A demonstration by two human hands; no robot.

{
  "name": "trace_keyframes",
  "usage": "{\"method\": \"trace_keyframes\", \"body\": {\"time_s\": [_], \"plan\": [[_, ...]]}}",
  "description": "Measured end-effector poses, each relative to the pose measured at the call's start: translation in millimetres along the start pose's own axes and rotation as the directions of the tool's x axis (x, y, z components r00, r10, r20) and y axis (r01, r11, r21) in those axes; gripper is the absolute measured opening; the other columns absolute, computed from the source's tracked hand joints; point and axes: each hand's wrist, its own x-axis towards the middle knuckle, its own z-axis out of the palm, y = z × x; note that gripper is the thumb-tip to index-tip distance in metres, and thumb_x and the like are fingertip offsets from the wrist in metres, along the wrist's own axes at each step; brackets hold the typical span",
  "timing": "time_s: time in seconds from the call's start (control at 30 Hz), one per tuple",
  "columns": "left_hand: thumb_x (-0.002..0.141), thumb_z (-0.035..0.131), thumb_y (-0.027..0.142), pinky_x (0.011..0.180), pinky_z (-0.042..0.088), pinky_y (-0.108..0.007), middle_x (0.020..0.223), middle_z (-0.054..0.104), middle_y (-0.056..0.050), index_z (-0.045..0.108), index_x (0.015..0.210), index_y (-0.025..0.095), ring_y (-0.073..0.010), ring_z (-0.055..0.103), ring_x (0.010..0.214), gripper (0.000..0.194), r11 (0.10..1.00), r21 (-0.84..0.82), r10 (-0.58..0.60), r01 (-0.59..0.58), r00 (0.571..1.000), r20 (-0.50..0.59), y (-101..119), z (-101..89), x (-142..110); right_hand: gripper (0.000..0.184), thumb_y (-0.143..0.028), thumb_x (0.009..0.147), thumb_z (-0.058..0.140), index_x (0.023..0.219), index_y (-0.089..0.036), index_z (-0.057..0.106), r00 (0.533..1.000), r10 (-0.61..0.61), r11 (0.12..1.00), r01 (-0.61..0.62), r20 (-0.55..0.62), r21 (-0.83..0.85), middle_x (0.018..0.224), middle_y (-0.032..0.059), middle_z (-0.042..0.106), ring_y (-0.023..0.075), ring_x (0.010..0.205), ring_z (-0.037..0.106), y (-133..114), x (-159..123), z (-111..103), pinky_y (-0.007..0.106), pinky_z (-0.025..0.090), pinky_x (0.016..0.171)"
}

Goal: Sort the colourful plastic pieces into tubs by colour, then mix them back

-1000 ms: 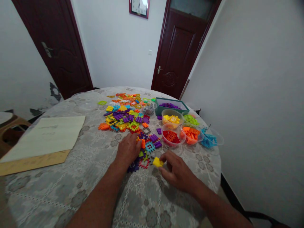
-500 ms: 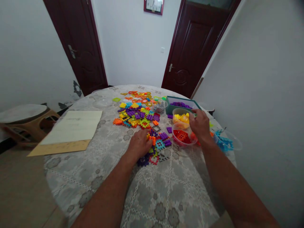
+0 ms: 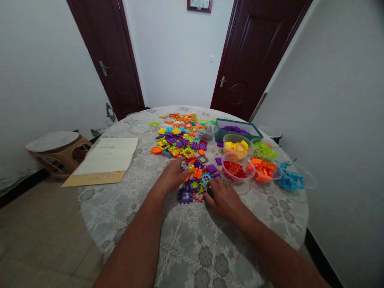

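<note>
Your right hand [image 3: 225, 200] has come back from the bowls to the small pile of toy pieces, and your left hand [image 3: 171, 176] is still at the left side of that pile. Your left fingers are bent over the edge of the pile, next to a yellow piece [image 3: 191, 169], but you can't tell if they grip anything. Your right thumb and fingers are curled with a little gap, just beside the blue window piece [image 3: 206, 177]; you can't tell if they have hold of a piece. Between your hands are an orange piece [image 3: 197, 173] and a dark purple square [image 3: 185, 196], lying on the surface [image 3: 180, 240]. Behind them is the big mixed pile [image 3: 180, 142]. On the right are the yellow bowl [image 3: 225, 149], the red bowl [image 3: 250, 169] and the orange bowl [image 3: 279, 172], with the green box [image 3: 220, 136] behind the yellow one.
</note>
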Motion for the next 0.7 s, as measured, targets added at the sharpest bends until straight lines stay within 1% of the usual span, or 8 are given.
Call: {"method": "trace_keyframes", "body": {"time_s": [0.13, 0.23, 0.33, 0.4, 0.47, 0.57, 0.6, 0.7], "plan": [[0.082, 0.083, 0.038, 0.114, 0.049, -0.054, 0.149, 0.064, -0.019, 0.057, 0.151, 0.023, -0.0401, 0.06, 0.137, 0.075, 0.995, 0.099, 0.012, -0.026, 0.989, 0.144, 3.8, -5.3, -9.7, 0.022, -0.034, 0.094, 0.072, 0.11, -0.02, 0.066, 1.0, 0.009, 0.996, -0.01, 0.017, 0.093, 0.104, 0.0123, 0.07, 0.027, 0.092, 0.066, 9.3, 2.8, 1.5, 0.035, 0.047, 0.078], [0.078, 0.087, 0.041, 0.115, 0.046, -0.052, 0.147, 0.065, -0.02, 0.053, 0.155, 0.022, -0.0402, 0.06, 0.137, 0.087, 0.984, 0.172, 0.023, -0.055, 0.983, 0.181, 9.6, -4.0, -19.8, 0.02, -0.034, 0.09, 0.075, 0.103, -0.021, 0.068, 0.998, 0.044, 0.969, -0.055, 0.049, 0.242, 0.097, 0.0085, 0.073, 0.0237, 0.086, 0.066, 19.5, 6.2, -0.4, 0.031, 0.045, 0.074], [0.073, 0.091, 0.046, 0.116, 0.045, -0.049, 0.145, 0.063, -0.023, 0.049, 0.157, 0.016, -0.0405, 0.058, 0.137, 0.099, 0.976, 0.214, 0.003, -0.034, 0.99, 0.144, 12.4, 1.3, -31.3, 0.011, -0.03, 0.089, 0.072, 0.093, -0.021, 0.068, 0.992, 0.079, 0.913, -0.111, 0.097, 0.393, 0.083, 0.0029, 0.071, 0.0195, 0.074, 0.063, 27.1, 9.9, -3.0, 0.028, 0.04, 0.065], [0.071, 0.092, 0.05, 0.115, 0.045, -0.048, 0.143, 0.061, -0.023, 0.049, 0.156, 0.015, -0.0395, 0.057, 0.136, 0.102, 0.976, 0.216, -0.018, -0.008, 0.993, 0.116, 11.9, 5.5, -38.3, 0.007, -0.028, 0.088, 0.069, 0.089, -0.021, 0.067, 0.99, 0.079, 0.867, -0.125, 0.114, 0.482, 0.076, 0.0002, 0.068, 0.0175, 0.068, 0.061, 29.5, 11.5, -4.5, 0.026, 0.037, 0.059], [0.071, 0.091, 0.054, 0.114, 0.046, -0.048, 0.14, 0.058, -0.02, 0.05, 0.155, 0.017, -0.0382, 0.056, 0.134, 0.101, 0.979, 0.203, -0.031, 0.012, 0.996, 0.088, 10.6, 9.2, -44.2, 0.011, -0.024, 0.087, 0.066, 0.098, -0.02, 0.067, 0.99, 0.085, 0.824, -0.134, 0.114, 0.551, 0.072, -0.0019, 0.066, 0.016, 0.064, 0.06, 30.5, 12.1, -6.1, 0.024, 0.035, 0.054], [0.07, 0.09, 0.059, 0.112, 0.047, -0.052, 0.133, 0.056, -0.017, 0.054, 0.149, 0.017, -0.038, 0.055, 0.129, 0.096, 0.983, 0.179, -0.045, 0.038, 0.999, 0.031, 9.7, 14.1, -51.0, 0.03, -0.016, 0.088, 0.06, 0.118, -0.019, 0.065, 0.979, 0.104, 0.781, -0.191, 0.177, 0.595, 0.066, -0.0044, 0.064, 0.0132, 0.055, 0.059, 32.0, 11.4, -9.1, 0.022, 0.034, 0.051], [0.069, 0.09, 0.06, 0.111, 0.047, -0.053, 0.13, 0.055, -0.016, 0.056, 0.146, 0.017, -0.038, 0.055, 0.127, 0.094, 0.984, 0.172, -0.052, 0.049, 0.999, 0.014, 9.9, 15.7, -53.2, 0.029, -0.015, 0.088, 0.058, 0.117, -0.019, 0.065, 0.971, 0.106, 0.775, -0.217, 0.216, 0.593, 0.065, -0.0045, 0.064, 0.0124, 0.053, 0.059, 33.0, 11.0, -10.1, 0.021, 0.035, 0.05], [0.067, 0.093, 0.058, 0.11, 0.048, -0.054, 0.122, 0.053, -0.012, 0.063, 0.134, 0.018, -0.0363, 0.056, 0.122, 0.083, 0.989, 0.134, -0.059, 0.066, 0.997, -0.049, 12.0, 20.8, -60.2, 0.011, -0.016, 0.089, 0.058, 0.098, -0.019, 0.063, 0.938, 0.113, 0.756, -0.294, 0.326, 0.584, 0.064, -0.0031, 0.066, 0.0121, 0.051, 0.061, 37.4, 9.9, -12.6, 0.02, 0.036, 0.048]]}}
